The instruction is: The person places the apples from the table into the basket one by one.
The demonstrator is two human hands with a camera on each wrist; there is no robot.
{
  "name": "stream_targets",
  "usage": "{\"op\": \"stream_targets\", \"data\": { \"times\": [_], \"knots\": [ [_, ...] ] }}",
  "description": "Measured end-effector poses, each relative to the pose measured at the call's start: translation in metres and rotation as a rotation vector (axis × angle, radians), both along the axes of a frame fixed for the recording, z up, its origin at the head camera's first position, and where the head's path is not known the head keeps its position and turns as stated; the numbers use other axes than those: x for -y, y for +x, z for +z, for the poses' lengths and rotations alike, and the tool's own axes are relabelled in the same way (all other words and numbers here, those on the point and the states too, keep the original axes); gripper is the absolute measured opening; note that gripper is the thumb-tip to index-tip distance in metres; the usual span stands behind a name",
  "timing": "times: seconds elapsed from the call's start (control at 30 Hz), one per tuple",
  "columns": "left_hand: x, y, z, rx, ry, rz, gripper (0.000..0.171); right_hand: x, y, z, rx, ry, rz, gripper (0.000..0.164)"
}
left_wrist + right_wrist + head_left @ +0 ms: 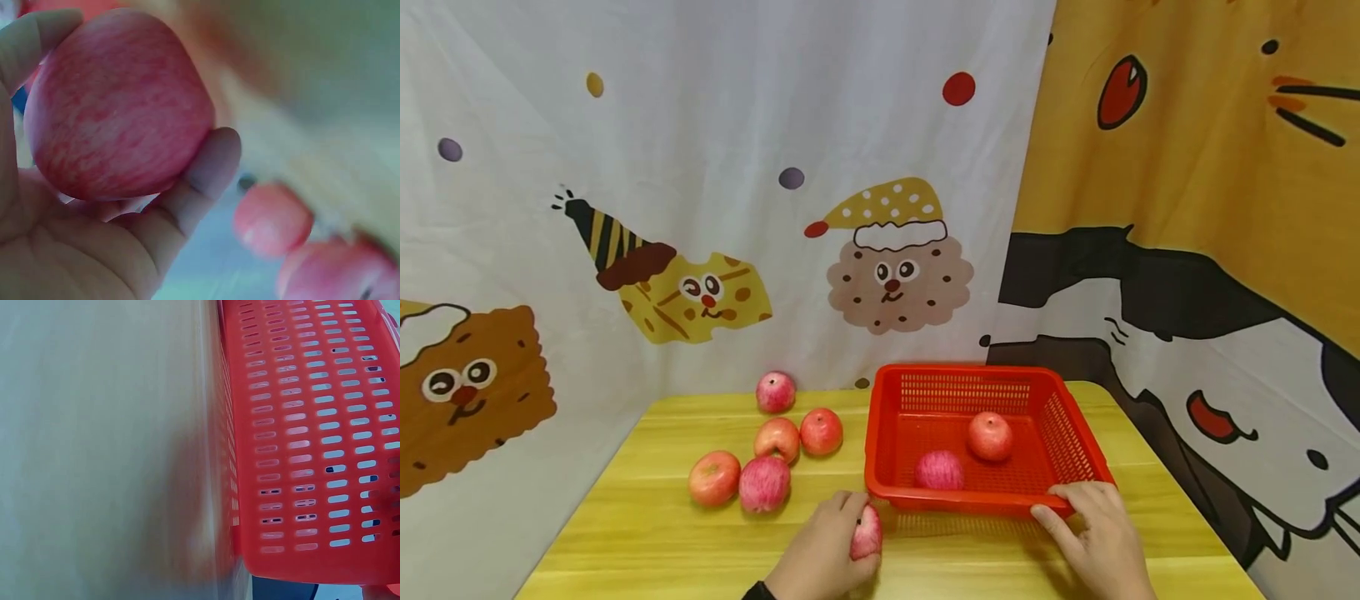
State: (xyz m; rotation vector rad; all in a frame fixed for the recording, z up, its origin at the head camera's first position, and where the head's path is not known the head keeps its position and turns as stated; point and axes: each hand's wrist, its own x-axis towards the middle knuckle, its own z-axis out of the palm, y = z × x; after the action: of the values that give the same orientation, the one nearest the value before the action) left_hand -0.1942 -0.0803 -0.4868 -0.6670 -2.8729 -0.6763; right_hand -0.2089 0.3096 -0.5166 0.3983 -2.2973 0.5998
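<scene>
My left hand (829,546) grips a pink-red apple (867,534) just in front of the basket's near left corner. In the left wrist view, the thumb and fingers curl round that apple (119,106). A red plastic basket (977,502) with slotted walls stands on the table. My right hand (1101,533) holds its near right rim, thumb in front and fingers over the edge. Inside lie two apples, a pink one (939,471) by the near wall and a redder one (990,436) behind it. The right wrist view shows the basket's slotted side (312,437) but not the fingers clearly.
Left of the basket several apples lie on the yellow wood-grain table (647,533): a pink one (764,483), an orange-red one (715,478), more behind, and one (776,392) at the back edge. A cartoon-printed curtain (722,125) hangs behind the table.
</scene>
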Motion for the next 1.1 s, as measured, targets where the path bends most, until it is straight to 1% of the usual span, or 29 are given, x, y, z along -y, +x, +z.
{"op": "stream_targets", "data": {
  "times": [0.07, 0.17, 0.2, 0.23, 0.3, 0.37, 0.4, 0.47, 0.53, 0.6, 0.67, 0.77, 0.83, 0.9, 1.1],
  "knots": [
    [0.005, 0.001, 0.014, -0.061, 0.027, 0.043, 0.068, 0.0, 0.0, 0.001, 0.008, 0.001, 0.001, 0.033],
    [0.007, -0.006, 0.035, -0.224, 0.097, 0.099, 0.07, 0.001, -0.001, 0.004, 0.018, 0.008, 0.0, 0.033],
    [0.005, -0.01, 0.041, -0.277, 0.123, 0.107, 0.07, 0.001, -0.001, 0.005, 0.021, 0.008, -0.001, 0.033],
    [0.002, -0.014, 0.046, -0.314, 0.144, 0.11, 0.07, 0.001, -0.001, 0.005, 0.017, 0.011, 0.001, 0.033],
    [-0.008, -0.024, 0.053, -0.348, 0.176, 0.08, 0.07, 0.001, -0.002, 0.004, 0.007, 0.016, 0.001, 0.033],
    [-0.021, -0.034, 0.054, -0.327, 0.177, 0.025, 0.07, 0.001, -0.001, 0.002, -0.003, 0.014, 0.002, 0.033],
    [-0.028, -0.039, 0.053, -0.307, 0.163, -0.002, 0.07, 0.001, -0.001, 0.0, -0.006, 0.013, 0.0, 0.034],
    [-0.042, -0.05, 0.047, -0.267, 0.107, -0.054, 0.068, 0.002, 0.0, -0.003, 0.0, 0.012, -0.007, 0.034],
    [-0.053, -0.06, 0.039, -0.24, 0.03, -0.079, 0.066, 0.003, 0.001, -0.005, 0.015, 0.014, -0.02, 0.034],
    [-0.061, -0.069, 0.032, -0.241, -0.047, -0.077, 0.065, 0.005, 0.002, -0.006, 0.029, 0.013, -0.03, 0.033],
    [-0.067, -0.079, 0.026, -0.251, -0.105, -0.062, 0.064, 0.005, 0.003, -0.006, 0.046, 0.008, -0.038, 0.033],
    [-0.073, -0.091, 0.022, -0.251, -0.146, -0.035, 0.063, 0.006, 0.003, -0.005, 0.045, 0.001, -0.039, 0.034],
    [-0.076, -0.096, 0.021, -0.237, -0.166, -0.027, 0.062, 0.005, 0.003, -0.003, 0.042, 0.003, -0.042, 0.035],
    [-0.078, -0.099, 0.02, -0.217, -0.178, -0.028, 0.06, 0.005, 0.002, -0.002, 0.037, 0.006, -0.044, 0.035],
    [-0.08, -0.1, 0.02, -0.194, -0.204, -0.04, 0.049, 0.005, 0.002, 0.0, 0.039, 0.004, -0.047, 0.036]
  ]
}}
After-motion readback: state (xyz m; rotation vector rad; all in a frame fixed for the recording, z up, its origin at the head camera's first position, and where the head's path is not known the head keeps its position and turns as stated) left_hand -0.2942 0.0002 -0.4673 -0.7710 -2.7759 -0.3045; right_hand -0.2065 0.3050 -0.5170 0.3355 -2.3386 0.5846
